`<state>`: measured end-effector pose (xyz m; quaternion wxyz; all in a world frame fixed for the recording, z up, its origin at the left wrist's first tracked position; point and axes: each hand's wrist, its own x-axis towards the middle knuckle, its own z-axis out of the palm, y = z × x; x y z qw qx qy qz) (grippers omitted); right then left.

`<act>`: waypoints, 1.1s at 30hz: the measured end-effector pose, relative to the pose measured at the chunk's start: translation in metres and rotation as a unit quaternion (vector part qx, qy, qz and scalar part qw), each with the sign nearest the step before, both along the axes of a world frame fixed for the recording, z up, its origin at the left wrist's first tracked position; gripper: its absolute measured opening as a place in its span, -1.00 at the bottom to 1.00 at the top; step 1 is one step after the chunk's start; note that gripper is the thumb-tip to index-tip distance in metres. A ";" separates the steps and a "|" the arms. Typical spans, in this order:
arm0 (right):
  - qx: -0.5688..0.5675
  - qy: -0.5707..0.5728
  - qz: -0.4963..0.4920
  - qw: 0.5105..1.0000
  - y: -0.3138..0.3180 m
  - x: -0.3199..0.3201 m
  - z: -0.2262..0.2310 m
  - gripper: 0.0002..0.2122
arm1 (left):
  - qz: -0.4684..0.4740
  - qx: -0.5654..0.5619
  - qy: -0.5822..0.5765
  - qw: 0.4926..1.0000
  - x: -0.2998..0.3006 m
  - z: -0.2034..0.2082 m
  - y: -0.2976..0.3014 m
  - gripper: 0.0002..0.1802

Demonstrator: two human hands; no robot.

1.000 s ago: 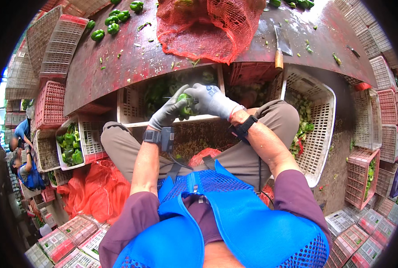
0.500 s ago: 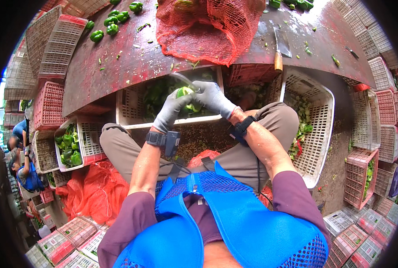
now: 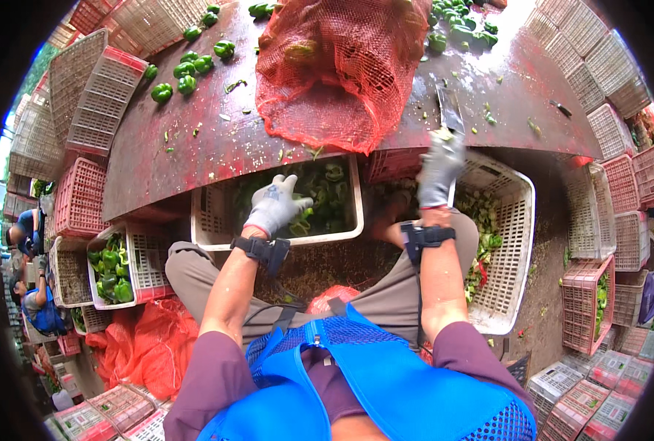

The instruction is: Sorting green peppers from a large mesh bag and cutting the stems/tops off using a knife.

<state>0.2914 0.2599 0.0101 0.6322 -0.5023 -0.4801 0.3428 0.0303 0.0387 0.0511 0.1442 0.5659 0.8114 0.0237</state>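
Note:
My left hand (image 3: 275, 207), in a grey-white glove, has its fingers spread above a pale crate (image 3: 283, 241) of green bell peppers (image 3: 331, 195). A lighter green pepper (image 3: 300, 226) shows just below the fingers. To the right, my gloved right hand (image 3: 440, 173) is smeared by motion at the table's near edge. Beside its fingertips lies the blade of a cleaver (image 3: 450, 112); the cleaver's handle is hidden. Whether that hand grips anything I cannot tell. Something pale green (image 3: 442, 135) shows at its fingers.
A red mesh sack (image 3: 334, 81) stands on the dark table (image 3: 187, 154), with loose green peppers (image 3: 185, 70) around it. A small knife (image 3: 560, 109) lies at the right. Another crate (image 3: 514, 257) holds green scraps. Stacked crates line both sides; two people (image 3: 37, 294) are far left.
My hands have parted from the pepper they held with a curved knife. The left has opened over the crate; the right has swung right to the cleaver. The view has shifted slightly.

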 end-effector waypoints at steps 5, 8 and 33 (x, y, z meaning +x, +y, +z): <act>-0.217 0.078 -0.157 0.960 -0.010 0.040 0.054 -0.62 | -0.062 0.110 -0.051 0.991 -0.027 0.018 0.077 -0.66; -0.172 0.091 -0.097 0.976 -0.006 0.033 0.028 -0.60 | -0.097 0.068 0.005 0.993 -0.043 0.000 0.148 -0.67; -0.130 -0.042 0.205 0.969 -0.054 -0.052 0.044 -0.72 | 0.000 0.074 0.035 0.997 -0.154 0.053 0.304 -0.26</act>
